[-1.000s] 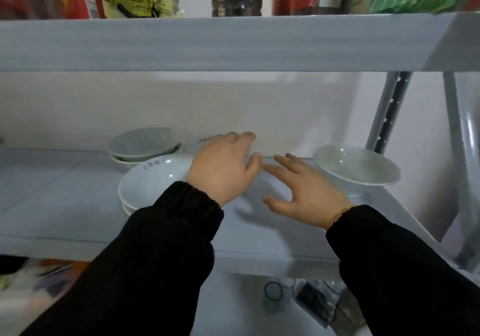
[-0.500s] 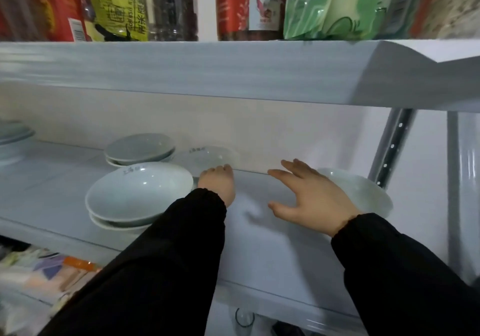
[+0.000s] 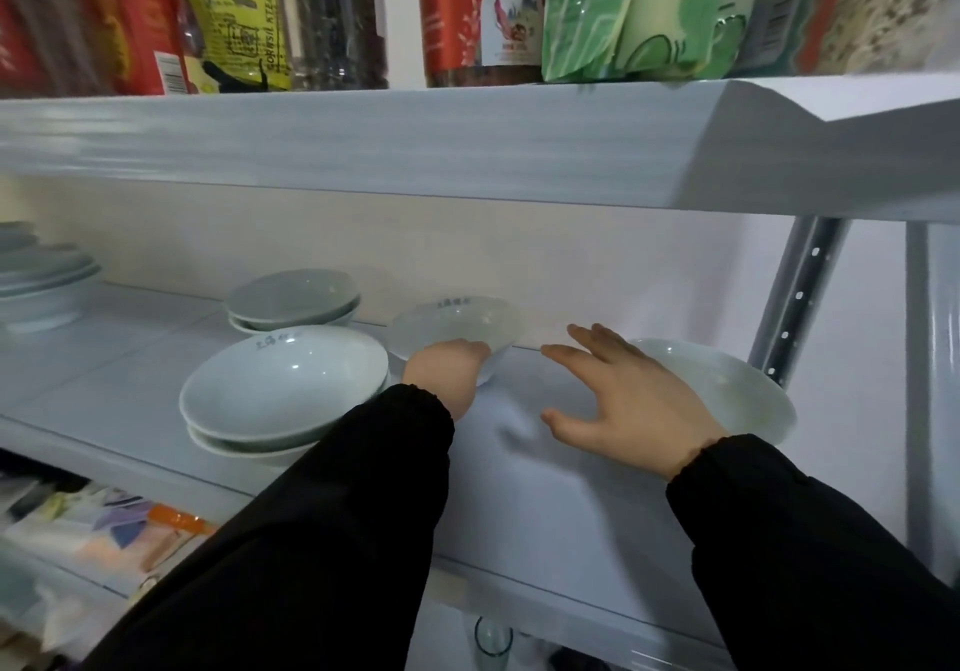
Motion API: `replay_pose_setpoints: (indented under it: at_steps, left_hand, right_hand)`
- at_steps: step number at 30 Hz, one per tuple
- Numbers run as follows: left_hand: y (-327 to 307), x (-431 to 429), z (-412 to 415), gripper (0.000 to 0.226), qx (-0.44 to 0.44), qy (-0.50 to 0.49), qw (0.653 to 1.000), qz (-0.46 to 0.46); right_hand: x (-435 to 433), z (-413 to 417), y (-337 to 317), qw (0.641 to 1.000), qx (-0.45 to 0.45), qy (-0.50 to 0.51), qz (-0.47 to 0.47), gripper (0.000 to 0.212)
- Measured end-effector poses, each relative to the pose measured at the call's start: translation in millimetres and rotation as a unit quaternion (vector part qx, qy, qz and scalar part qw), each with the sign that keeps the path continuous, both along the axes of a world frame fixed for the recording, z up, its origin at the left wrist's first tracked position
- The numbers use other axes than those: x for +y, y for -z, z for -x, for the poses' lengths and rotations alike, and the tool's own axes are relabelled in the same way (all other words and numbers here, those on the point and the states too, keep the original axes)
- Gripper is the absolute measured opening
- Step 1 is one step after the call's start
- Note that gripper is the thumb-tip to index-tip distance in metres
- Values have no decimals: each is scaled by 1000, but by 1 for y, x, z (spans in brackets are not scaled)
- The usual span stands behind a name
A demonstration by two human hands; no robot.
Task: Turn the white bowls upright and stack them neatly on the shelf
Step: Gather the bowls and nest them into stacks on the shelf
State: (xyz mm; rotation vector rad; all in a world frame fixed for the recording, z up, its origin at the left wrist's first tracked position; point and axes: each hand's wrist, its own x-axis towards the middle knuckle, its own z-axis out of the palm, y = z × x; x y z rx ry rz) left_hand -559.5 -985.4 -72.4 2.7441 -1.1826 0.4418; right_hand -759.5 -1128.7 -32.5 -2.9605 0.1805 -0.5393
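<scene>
On the white shelf (image 3: 524, 509), my left hand (image 3: 441, 374) grips the near rim of a white bowl (image 3: 457, 325) that tilts against the back wall, its inside facing me; the fingers are hidden behind the bowl. My right hand (image 3: 623, 400) hovers open, fingers spread, just right of it and partly in front of an upright white bowl (image 3: 737, 390) at the shelf's right end. A stack of two upright bowls (image 3: 283, 390) sits at the front left. Behind that stack is another stack (image 3: 293, 299).
More white dishes (image 3: 36, 275) are stacked at the far left. The upper shelf board (image 3: 363, 140) hangs low overhead, carrying food packets (image 3: 623, 10). A perforated metal post (image 3: 800, 301) stands at the right behind the bowl. Packets lie on the shelf below (image 3: 104, 525).
My left hand went from lying over the middle bowl to gripping its near rim, and the bowl now shows its inside. My right hand stayed spread, shifting slightly right.
</scene>
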Motion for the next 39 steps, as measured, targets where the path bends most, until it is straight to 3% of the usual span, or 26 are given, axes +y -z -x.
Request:
replay_pose_setpoints:
  at_steps: [7, 14, 18, 25, 30, 36, 39]
  left_hand:
    - [-67, 16, 31, 45, -76, 63, 993, 61]
    - [-100, 116, 24, 40, -138, 22, 989, 39]
    - [-90, 172, 17, 17, -114, -53, 992, 0]
    - [-53, 215, 23, 20, -41, -89, 994, -44]
    - [-45, 219, 32, 16, -51, -64, 996, -45]
    - [-34, 223, 35, 54, -53, -37, 997, -35]
    - [-28, 224, 31, 56, -65, -40, 997, -8]
  right_hand:
    - [14, -7, -8, 1000, -24, -14, 3, 83]
    - [49, -29, -15, 997, -47, -56, 4, 83]
    - [73, -45, -13, 996, -30, -82, 6, 85]
    - [103, -65, -4, 994, -17, -110, 6, 86]
    - [113, -74, -1, 993, -17, -117, 16, 85]
    - [117, -78, 4, 993, -5, -121, 2, 85]
    - [117, -78, 7, 993, 2, -114, -4, 85]
